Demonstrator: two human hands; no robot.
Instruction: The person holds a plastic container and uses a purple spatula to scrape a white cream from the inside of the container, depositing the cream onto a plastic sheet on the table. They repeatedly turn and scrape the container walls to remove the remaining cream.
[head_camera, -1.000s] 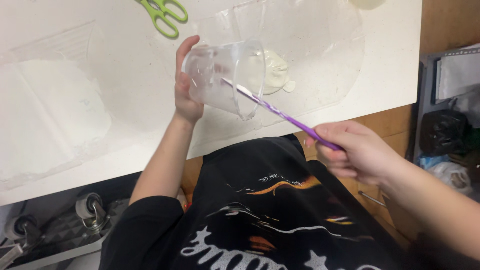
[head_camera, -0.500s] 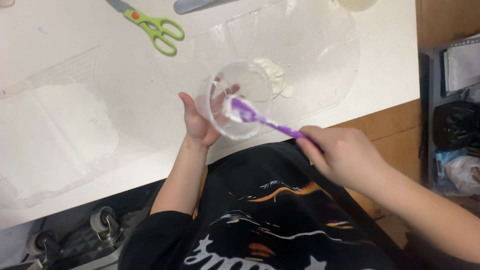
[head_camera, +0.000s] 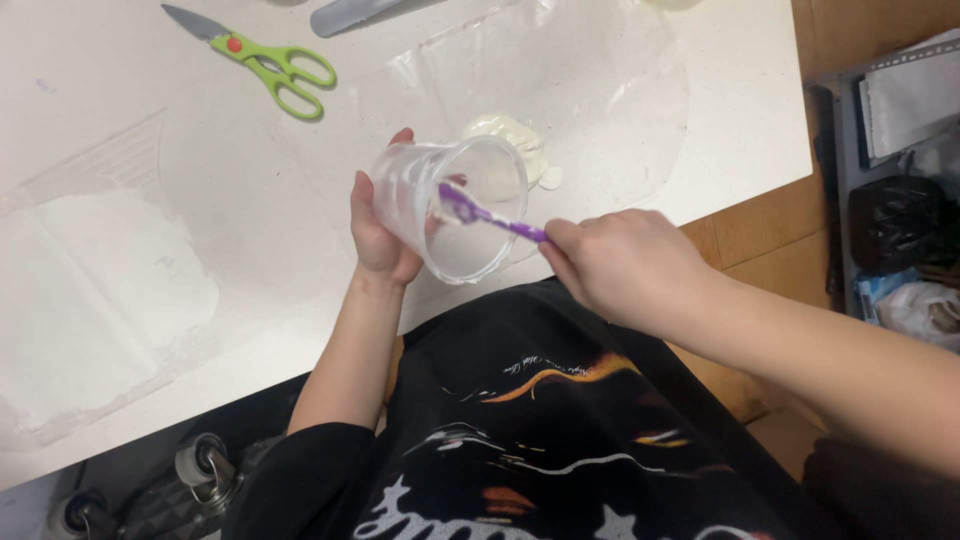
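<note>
A white tabletop (head_camera: 120, 330) fills the upper part of the head view, with a sheet of clear plastic film (head_camera: 620, 110) spread across it and a wooden floor showing to the right. The left hand (head_camera: 380, 225) is closed around a clear plastic cup (head_camera: 455, 205), held tilted above the table's near edge so that its mouth faces right, toward the other hand. The right hand (head_camera: 625, 265) is pinched shut on the handle of a purple spoon (head_camera: 490, 215), whose long axis runs from that hand up and to the left, its bowl end inside the cup near the smeared wall. So the cup lies to the left of the right hand, and the spoon bridges the two. Just beyond the cup, on the film, sits a blob of white paste (head_camera: 515, 145). Farther off, at the top left, lie green-handled scissors (head_camera: 275, 65), and a grey tool handle (head_camera: 355, 14) shows at the top edge. A pale flat sheet (head_camera: 100, 290) lies on the table's left side. To the far right stands a grey bin (head_camera: 890, 130) with dark bags in it
</note>
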